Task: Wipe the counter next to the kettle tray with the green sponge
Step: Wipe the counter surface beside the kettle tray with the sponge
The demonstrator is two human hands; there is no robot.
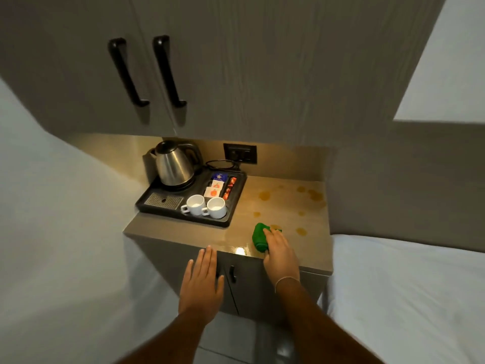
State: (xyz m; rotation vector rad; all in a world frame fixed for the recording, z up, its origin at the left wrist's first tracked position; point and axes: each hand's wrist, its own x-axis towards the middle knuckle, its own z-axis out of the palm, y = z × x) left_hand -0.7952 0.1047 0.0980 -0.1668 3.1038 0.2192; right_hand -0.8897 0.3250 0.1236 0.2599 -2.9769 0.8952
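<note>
A green sponge [259,236] lies on the beige counter [283,206] near its front edge, right of the black kettle tray [147,203]. My right hand [279,252] rests on the sponge and grips it from the near side, covering its right part. Several brownish spill spots [264,196] dot the counter right of the tray. My left hand [203,282] hovers flat with fingers together at the counter's front edge, holding nothing.
The tray holds a steel kettle [174,164], two white cups [216,207], and sachets [219,185]. A wall socket [240,153] with a cord sits behind. Upper cabinet doors with black handles [168,72] hang overhead. A white bed [406,285] borders the counter's right side.
</note>
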